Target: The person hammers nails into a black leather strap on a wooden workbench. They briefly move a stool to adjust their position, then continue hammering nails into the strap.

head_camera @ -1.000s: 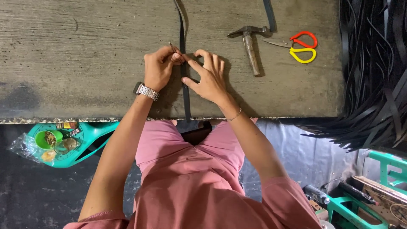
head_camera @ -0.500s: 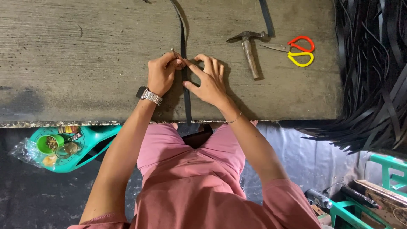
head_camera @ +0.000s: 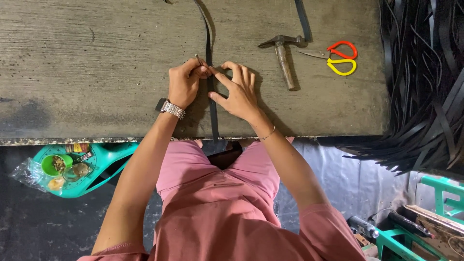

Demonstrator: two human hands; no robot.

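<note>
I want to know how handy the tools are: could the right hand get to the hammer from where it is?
Probably yes. The right hand rests on the black strap; the hammer lies just beyond it, bare table between.

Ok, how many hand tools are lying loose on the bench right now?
2. A hammer lies right of the hands, and scissors with red and yellow handles lie further right. The left hand also pinches a thin metal piece over the black strap; others may be hidden.

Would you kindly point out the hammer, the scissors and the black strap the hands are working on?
hammer (head_camera: 284, 65): head view, on its wooden handle.
scissors (head_camera: 341, 59): head view, where the red and yellow loops meet.
black strap (head_camera: 213, 113): head view, stretch below the hands.
</note>
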